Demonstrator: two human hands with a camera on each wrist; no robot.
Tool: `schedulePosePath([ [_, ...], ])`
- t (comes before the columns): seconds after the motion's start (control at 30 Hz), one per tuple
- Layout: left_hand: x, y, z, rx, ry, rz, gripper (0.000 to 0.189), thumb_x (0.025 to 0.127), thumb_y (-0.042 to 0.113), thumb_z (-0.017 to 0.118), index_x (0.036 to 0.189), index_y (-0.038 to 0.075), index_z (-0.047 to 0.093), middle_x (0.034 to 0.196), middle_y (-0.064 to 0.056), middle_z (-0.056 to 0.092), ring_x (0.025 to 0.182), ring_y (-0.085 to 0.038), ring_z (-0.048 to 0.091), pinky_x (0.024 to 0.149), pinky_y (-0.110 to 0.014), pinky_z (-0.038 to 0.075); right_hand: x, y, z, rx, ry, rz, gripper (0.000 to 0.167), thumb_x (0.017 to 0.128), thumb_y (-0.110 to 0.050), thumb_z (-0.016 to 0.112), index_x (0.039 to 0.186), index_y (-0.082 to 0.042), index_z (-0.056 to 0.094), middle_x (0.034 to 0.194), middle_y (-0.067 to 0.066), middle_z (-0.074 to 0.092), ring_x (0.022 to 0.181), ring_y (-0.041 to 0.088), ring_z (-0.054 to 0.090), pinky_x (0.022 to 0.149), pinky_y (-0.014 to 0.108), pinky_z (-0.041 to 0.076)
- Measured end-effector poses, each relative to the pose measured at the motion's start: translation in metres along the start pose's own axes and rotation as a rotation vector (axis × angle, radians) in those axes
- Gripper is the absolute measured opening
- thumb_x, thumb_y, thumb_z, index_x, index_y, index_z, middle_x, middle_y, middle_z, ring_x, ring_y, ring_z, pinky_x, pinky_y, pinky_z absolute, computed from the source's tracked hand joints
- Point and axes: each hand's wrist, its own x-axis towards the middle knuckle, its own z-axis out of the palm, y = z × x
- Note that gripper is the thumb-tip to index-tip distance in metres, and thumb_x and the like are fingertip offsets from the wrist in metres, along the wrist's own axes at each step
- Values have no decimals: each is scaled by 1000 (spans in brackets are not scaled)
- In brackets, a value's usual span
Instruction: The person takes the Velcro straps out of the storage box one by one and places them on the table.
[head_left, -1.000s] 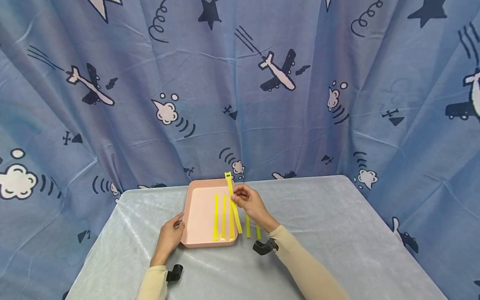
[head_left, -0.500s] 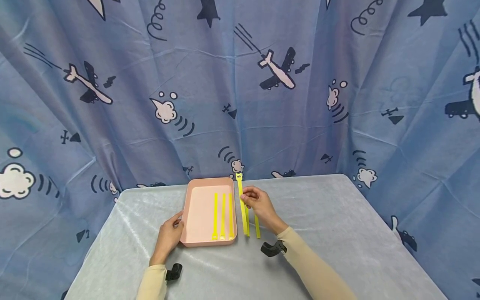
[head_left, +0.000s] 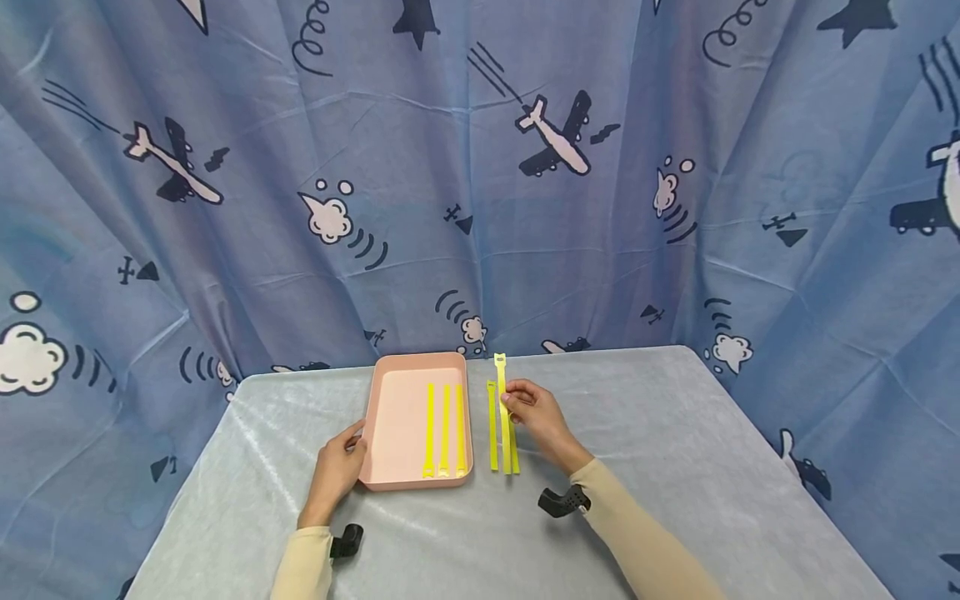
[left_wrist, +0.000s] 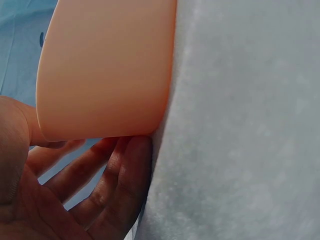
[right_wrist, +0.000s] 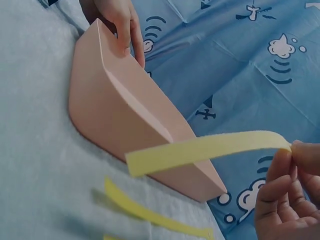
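Moved: over the last half second I see the right hand (head_left: 536,415) shift right, taking its yellow strap (head_left: 505,435) further from the tray; left hand (head_left: 337,473) and tray look unchanged.
Right hand pose: reaching in from the right, beyond the tray's right wall, forearm angled up and left; thumb and forefinger pinch the strap, other fingers loosely curled.
Held strap: upright in the head view, slotted end at the far side, tail toward me; on the right wrist cam it's off the cloth, free end bowing slightly down.
Left hand pose: at the tray's near left side, thumb over the rim, fingers bent against the outer wall; I read that as a grip.
Pink tray (head_left: 397,427): resting on the grey cloth (head_left: 652,433), left of the right hand.
Tray straps: three yellow ones, roughly parallel, along the tray's right half, slotted ends near; I've got left strap (head_left: 430,429), middle strap (head_left: 445,429), right strap (head_left: 460,429).
Cloth straps: one (head_left: 492,427) between tray and held strap, another (head_left: 515,454) partly hidden behind the held one. Contact with the latter: can't tell.
Wrist mounts: black, one on each wrist (head_left: 564,502).
Backdrop: blue printed curtain (head_left: 600,242).
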Motion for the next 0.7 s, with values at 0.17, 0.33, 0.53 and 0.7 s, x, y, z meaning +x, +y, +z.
schedulePosePath([
  [0.17, 0, 1, -1, 4, 4, -2, 43, 97, 16, 52, 139, 7, 56, 120, -24, 68, 107, -35, 68, 93, -51, 50, 0, 5, -9, 24, 7, 10, 20, 95, -8, 63, 112, 0, 59, 86, -2, 63, 75, 11, 57, 72, 32, 50],
  [0.33, 0, 1, 0, 1, 1, 2, 44, 98, 16, 52, 140, 7, 55, 120, -24, 68, 107, -34, 68, 93, -51, 50, 1, 11, -20, 16, 21, 35, 24, 94, -11, 64, 114, 0, 59, 93, 3, 66, 79, 15, 60, 73, 31, 50],
  [0.53, -2, 1, 0, -3, -13, -4, 44, 98, 16, 51, 141, 6, 54, 122, -25, 67, 107, -35, 68, 91, -50, 51, 2, 15, -32, 6, 35, 63, 25, 95, -13, 64, 116, 0, 58, 91, -1, 67, 78, 12, 58, 72, 29, 50],
  [0.7, -2, 1, -1, -4, -16, -3, 44, 99, 16, 51, 142, 7, 54, 123, -25, 66, 109, -35, 67, 93, -51, 51, 1, 16, -38, -18, 43, 77, 26, 95, -13, 63, 118, 0, 58, 89, -3, 66, 79, 11, 58, 73, 29, 49],
])
